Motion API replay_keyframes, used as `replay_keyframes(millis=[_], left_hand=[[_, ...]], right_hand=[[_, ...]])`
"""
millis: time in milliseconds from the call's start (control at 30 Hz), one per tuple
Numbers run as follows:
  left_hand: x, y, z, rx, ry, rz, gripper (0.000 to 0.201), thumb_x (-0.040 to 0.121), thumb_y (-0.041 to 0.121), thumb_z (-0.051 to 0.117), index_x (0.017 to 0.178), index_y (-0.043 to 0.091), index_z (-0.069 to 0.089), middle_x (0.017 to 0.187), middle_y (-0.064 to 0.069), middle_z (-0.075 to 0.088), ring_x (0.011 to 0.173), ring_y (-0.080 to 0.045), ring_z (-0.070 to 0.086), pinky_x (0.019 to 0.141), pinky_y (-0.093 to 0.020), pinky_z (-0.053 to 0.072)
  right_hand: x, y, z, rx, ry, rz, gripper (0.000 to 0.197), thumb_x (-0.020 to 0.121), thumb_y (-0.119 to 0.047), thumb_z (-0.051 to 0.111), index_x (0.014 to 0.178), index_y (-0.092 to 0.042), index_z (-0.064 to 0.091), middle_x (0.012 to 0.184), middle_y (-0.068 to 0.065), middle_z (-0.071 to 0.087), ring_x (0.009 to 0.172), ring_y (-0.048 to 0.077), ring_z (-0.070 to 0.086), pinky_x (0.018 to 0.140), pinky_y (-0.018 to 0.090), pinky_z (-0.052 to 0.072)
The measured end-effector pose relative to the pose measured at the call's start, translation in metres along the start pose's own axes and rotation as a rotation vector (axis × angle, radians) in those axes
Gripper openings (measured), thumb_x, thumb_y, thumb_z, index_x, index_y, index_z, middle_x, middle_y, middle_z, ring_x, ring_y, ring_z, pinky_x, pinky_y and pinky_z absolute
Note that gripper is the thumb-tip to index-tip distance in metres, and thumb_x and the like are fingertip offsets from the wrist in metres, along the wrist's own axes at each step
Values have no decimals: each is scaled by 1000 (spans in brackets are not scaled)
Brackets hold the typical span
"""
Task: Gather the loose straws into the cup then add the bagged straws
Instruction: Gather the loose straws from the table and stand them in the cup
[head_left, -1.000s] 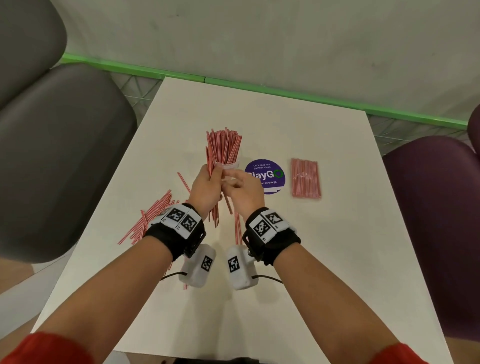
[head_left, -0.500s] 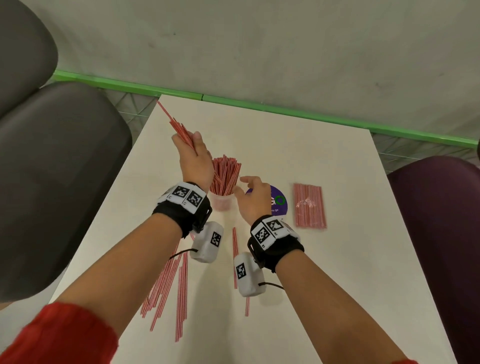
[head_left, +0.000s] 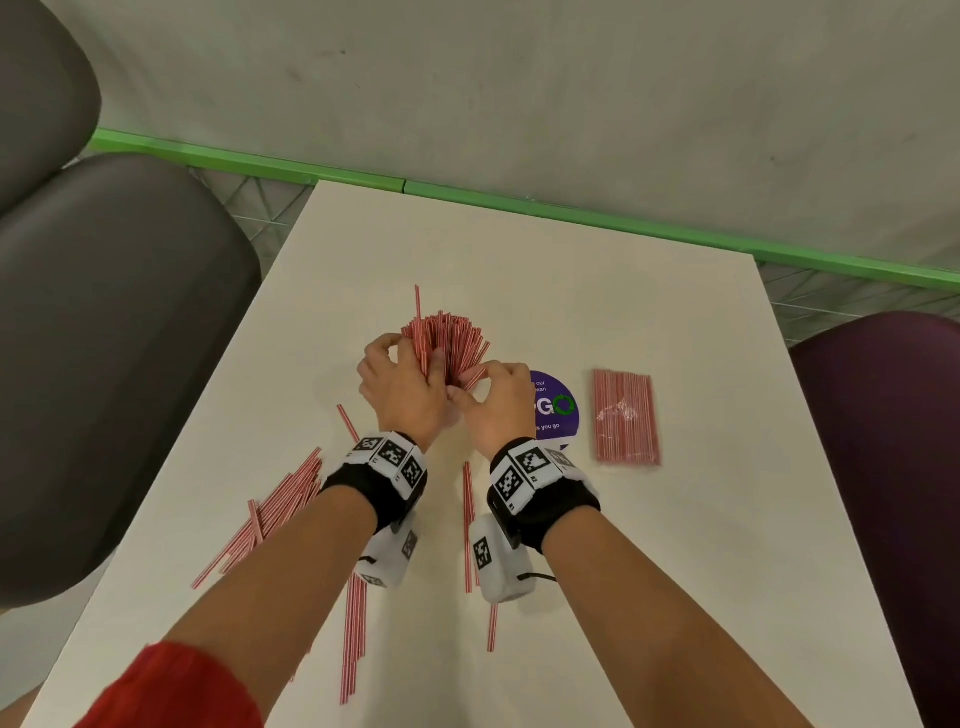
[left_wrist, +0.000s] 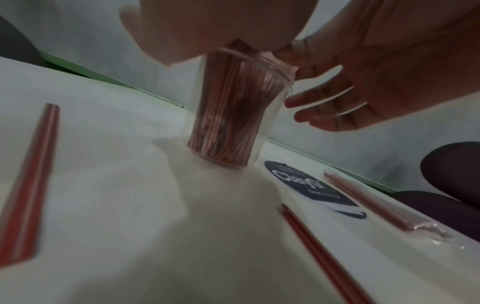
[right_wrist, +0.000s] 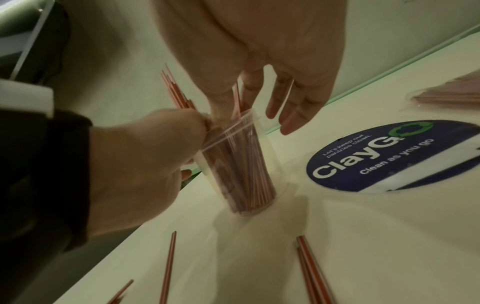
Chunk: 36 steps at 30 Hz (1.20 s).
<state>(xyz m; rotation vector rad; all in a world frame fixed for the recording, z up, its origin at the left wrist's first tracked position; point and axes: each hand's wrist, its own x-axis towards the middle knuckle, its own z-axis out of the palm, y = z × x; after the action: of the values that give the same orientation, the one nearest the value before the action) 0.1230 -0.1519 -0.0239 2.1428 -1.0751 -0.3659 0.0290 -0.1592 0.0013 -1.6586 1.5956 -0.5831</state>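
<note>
The left hand (head_left: 402, 387) is at the top of the cup (left_wrist: 228, 123), with its fingers curled around the bunch of straws (head_left: 447, 345) that stands in it. It holds the bunch on the left side. The right hand (head_left: 496, 405) is on the other side of the bunch. Its thumb and first finger pinch a few straws just above the rim of the cup, and its other fingers hang loose and a little bent next to the cup. The two hands almost touch each other.

The cup is clear plastic and stands upright on the white table (head_left: 649, 322). It is packed full of red and white straws, and their tops fan out above the hands.

Just to the right of the cup there is a round purple sticker (head_left: 556, 408) on the table. Past the sticker lies the bag of straws (head_left: 626, 415), flat on the table and well apart from the hands.

More loose straws (head_left: 275, 514) lie in a pile on the left side of the table, near the left arm. A few others lie between the two wrists and under them.

A grey chair (head_left: 104, 338) stands to the left of the table, and a dark purple chair (head_left: 893, 467) stands to the right.
</note>
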Motion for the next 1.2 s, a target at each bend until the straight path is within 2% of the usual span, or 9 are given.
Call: replay_keyframes(millis=[167,300,467,633,767,833,967,1067,1200], left_hand=[[5,-6,-8,-279,4,106,50,82,23,64,123,2,43,128,-15,38,119,-31,41,103,-34,36],[14,3,-22,-498,8,181,71,84,17,62,143,16,21,142,-6,35,126,-22,42,108,-36,39],[30,8,-25,-149,-58,394,48,97,19,40,144,12,29,149,-8,35,137,-21,33,114,-36,30],[28,-6,-17,50,-126,428,44,101,23,28,141,7,35,151,-10,34,142,-25,26,118,-35,22],[26,-3,-27,29,-249,412,49,100,32,22,146,15,24,153,-7,31,145,-24,20,117,-38,18],[25,-2,-36,-182,-240,316,50,100,31,25,147,19,20,151,-5,34,142,-20,25,117,-38,22],[22,-23,-51,-404,2,89,40,94,16,39,134,16,42,132,-6,55,125,-20,45,105,-34,36],[12,-53,-58,-121,-22,8,40,87,7,48,126,10,49,125,-12,56,119,-30,45,98,-35,37],[-11,-79,-60,378,-353,74,44,83,14,55,126,19,50,130,-7,52,122,-30,40,99,-41,36]], right_hand=[[0,-1,3,152,44,2,65,76,-16,73,131,-8,40,134,10,43,122,25,47,103,37,42],[-1,-3,2,225,-27,-12,76,87,-13,61,148,-14,14,155,5,23,140,21,31,116,35,27],[2,-9,6,118,-101,-147,66,96,-13,41,150,-12,3,158,10,15,146,23,19,118,33,19],[10,-15,9,-147,-168,-187,69,98,-17,38,149,-10,-8,160,9,-6,149,22,-1,122,37,10],[15,-16,5,-92,-225,-145,74,95,-15,40,149,-14,-11,160,11,4,148,26,9,120,44,17],[10,-14,0,33,-166,-130,77,94,-13,44,149,-16,-10,160,9,6,147,25,12,120,43,18],[-12,7,-16,133,17,-41,71,90,-13,53,148,-12,13,156,7,20,144,21,20,116,30,19],[-35,36,-21,-40,47,85,55,85,-21,62,133,-6,40,138,13,40,129,27,39,104,32,35],[-62,67,-21,-278,-184,300,63,81,-45,63,126,-5,46,132,12,43,120,29,49,101,36,41]])
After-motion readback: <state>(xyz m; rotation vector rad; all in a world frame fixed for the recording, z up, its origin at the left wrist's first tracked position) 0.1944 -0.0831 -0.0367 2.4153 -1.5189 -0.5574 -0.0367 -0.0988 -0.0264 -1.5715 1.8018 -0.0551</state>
